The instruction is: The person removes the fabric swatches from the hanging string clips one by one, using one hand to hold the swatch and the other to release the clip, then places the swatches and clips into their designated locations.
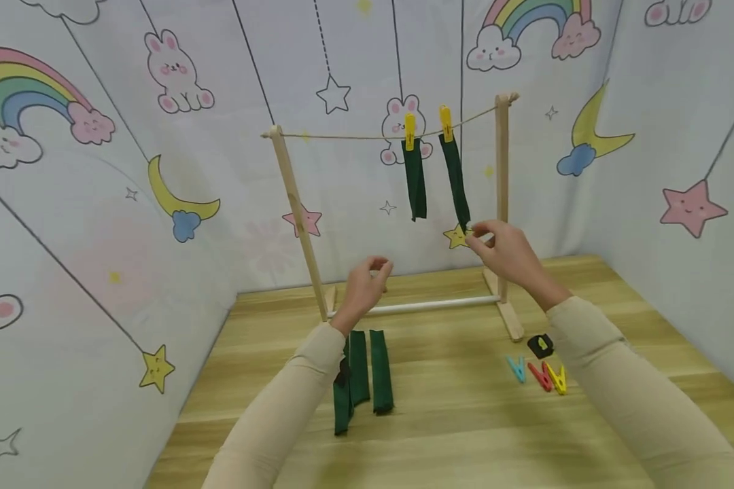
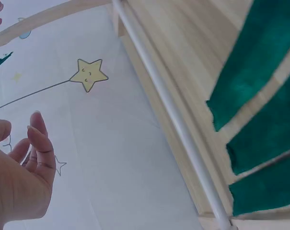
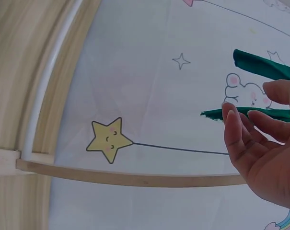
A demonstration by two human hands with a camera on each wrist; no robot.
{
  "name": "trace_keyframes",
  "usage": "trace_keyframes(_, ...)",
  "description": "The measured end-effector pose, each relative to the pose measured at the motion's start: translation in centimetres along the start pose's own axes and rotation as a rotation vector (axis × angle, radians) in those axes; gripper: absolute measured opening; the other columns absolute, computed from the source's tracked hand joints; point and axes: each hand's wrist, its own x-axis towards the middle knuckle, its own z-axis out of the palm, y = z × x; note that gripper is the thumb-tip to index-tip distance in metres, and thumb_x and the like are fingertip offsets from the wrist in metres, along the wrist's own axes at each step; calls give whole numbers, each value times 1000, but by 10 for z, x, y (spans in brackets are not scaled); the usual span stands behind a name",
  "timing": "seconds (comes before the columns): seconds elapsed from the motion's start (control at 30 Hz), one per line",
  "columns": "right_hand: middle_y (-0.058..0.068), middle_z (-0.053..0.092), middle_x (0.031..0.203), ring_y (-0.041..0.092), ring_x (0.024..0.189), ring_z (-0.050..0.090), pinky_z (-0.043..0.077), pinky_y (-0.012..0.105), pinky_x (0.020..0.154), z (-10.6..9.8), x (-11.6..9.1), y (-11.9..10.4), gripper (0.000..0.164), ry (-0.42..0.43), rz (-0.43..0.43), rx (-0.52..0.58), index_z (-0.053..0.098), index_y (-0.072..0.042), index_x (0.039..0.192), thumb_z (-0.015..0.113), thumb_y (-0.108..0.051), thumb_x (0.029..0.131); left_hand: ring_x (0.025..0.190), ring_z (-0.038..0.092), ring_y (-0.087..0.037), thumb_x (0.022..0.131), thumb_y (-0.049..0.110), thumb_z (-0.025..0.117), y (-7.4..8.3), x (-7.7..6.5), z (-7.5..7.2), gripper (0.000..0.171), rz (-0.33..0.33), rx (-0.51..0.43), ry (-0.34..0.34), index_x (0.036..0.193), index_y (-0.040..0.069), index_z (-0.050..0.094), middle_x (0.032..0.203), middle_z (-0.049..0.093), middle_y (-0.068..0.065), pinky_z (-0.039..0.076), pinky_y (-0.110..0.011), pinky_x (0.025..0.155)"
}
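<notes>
Two dark green cloth strips hang from a string [image 1: 348,137], each clipped by a yellow clothespin [image 1: 410,132]. My right hand [image 1: 508,252] is at the lower end of the right hanging strip [image 1: 455,178]. In the right wrist view its thumb and fingers stand apart, and the strip's tip [image 3: 212,114] shows past the fingertips. The left hanging strip [image 1: 414,180] dangles untouched. My left hand [image 1: 365,282] hovers in front of the rack, fingers loosely bent, holding nothing. Under its forearm several more green strips [image 1: 382,370] lie side by side on the table, partly hidden by the sleeve.
The wooden rack has a left post [image 1: 296,210], a right post [image 1: 502,204] and a white bar [image 1: 428,305] low between them. Blue [image 1: 516,369], red [image 1: 540,375] and yellow [image 1: 561,380] clothespins lie at the right beside a small black object [image 1: 541,346]. Patterned cloth walls enclose the table.
</notes>
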Motion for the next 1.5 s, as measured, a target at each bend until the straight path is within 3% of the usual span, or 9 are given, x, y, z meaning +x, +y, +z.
trace_keyframes(0.17, 21, 65, 115, 29, 82, 65, 52, 40, 67, -4, 23, -19, 34, 27, -51, -1, 62, 7, 125, 52, -18, 105, 83, 70, -31, 104, 34, 56, 20, 19, 2, 44, -56, -152, 44, 138, 7, 57, 129, 63, -12, 52, -28, 57)
trace_keyframes(0.3, 18, 65, 113, 28, 81, 65, 50, 32, 64, -5, 36, -32, 33, 61, -96, 34, 62, 5, 126, 52, -18, 105, 85, 71, -28, 103, 32, 57, 35, 32, 7, 47, -47, -242, 60, 144, 9, 51, 134, 61, -10, 53, -28, 57)
trace_keyframes(0.47, 17, 63, 113, 27, 78, 68, 45, 21, 54, -3, 49, -39, 30, 127, -182, 96, 61, 4, 125, 53, -17, 105, 81, 70, -20, 104, 27, 56, 43, 43, 13, 48, -13, -196, 64, 148, 8, 47, 139, 57, -10, 54, -26, 57)
trace_keyframes(0.7, 15, 60, 113, 22, 70, 66, 49, 16, 58, -10, 70, -60, 31, 220, -298, 118, 60, 2, 129, 55, -17, 104, 88, 71, -28, 104, 22, 56, 41, 55, 16, 48, 18, -203, 84, 149, 8, 44, 144, 53, -11, 53, -23, 56)
trace_keyframes(0.9, 12, 56, 132, 17, 75, 68, 52, 20, 62, -17, 88, -81, 37, 215, -326, 165, 54, -1, 137, 55, -18, 104, 90, 71, -25, 104, 17, 56, 57, 65, 16, 52, 46, -262, 36, 152, 8, 38, 148, 49, -11, 54, -25, 60)
trace_keyframes(1.03, 11, 44, 149, 23, 81, 70, 53, 20, 65, -20, 102, -96, 45, 186, -317, 203, 45, -2, 146, 53, -18, 105, 95, 70, -27, 105, 18, 56, 72, 74, 11, 57, 70, -324, 7, 154, 8, 31, 152, 44, -13, 55, -24, 63)
trace_keyframes(1.17, 11, 36, 155, 25, 84, 70, 54, 21, 68, -26, 114, -110, 54, 153, -288, 177, 33, -4, 154, 52, -20, 106, 98, 68, -30, 105, 18, 55, 85, 82, 4, 59, 88, -396, -15, 156, 7, 26, 154, 42, -13, 54, -25, 64)
trace_keyframes(1.37, 14, 39, 153, 23, 82, 70, 55, 26, 67, -27, 124, -114, 58, 54, -186, 162, 16, -7, 159, 43, -14, 108, 101, 68, -29, 106, 16, 50, 93, 83, 3, 61, 32, -485, -55, 158, 4, 20, 157, 37, -10, 56, -28, 68)
trace_keyframes(1.5, 10, 22, 164, 25, 82, 69, 57, 29, 70, -24, 131, -114, 56, 9, -132, 234, 11, -10, 161, 32, -10, 109, 97, 68, -26, 106, 11, 49, 100, 90, 3, 57, 23, -527, -34, 157, 4, 25, 157, 38, -11, 56, -28, 67)
